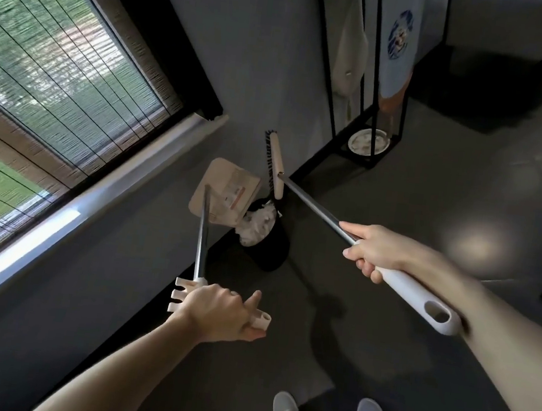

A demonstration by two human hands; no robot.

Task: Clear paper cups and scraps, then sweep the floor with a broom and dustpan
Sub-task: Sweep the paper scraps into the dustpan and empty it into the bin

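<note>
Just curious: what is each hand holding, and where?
Left hand grips the dustpan at its handle's white top; right hand grips the broom where metal pole meets white grip.

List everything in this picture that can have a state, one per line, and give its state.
Left grip: holds the dustpan's handle.
Right grip: holds the broom's handle.
Dustpan: lifted, tilted over the bin.
Broom: held out, bristles facing the wall.
Bin: open, with white scraps inside.
Blind: lowered over the window.
</note>
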